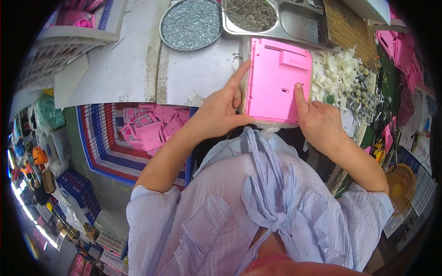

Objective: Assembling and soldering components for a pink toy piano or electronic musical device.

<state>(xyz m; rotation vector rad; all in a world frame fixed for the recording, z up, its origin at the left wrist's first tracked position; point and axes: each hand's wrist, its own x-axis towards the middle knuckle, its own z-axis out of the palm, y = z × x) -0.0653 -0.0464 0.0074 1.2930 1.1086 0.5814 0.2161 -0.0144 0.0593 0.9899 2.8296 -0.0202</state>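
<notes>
A pink plastic casing (271, 87) lies at the front edge of the worktable, with a raised block near its top and a small slot in the middle. My left hand (221, 108) holds its left side, index finger stretched along the edge and thumb at the lower corner. On the right, my right hand (320, 119) grips the lower edge area; its index finger presses on the casing's face and the other fingers curl. Whatever may be under those curled fingers is hidden. Beneath the casing shows a thin pale pad or block.
Behind the casing stand a round tray of silvery small parts (191, 25) and a steel compartment tray (300, 23). White plastic pieces (338, 76) heap up at right. Below left, a blue and red basket (108, 158) holds pink parts (154, 131). A yellow basket (399, 188) sits far right.
</notes>
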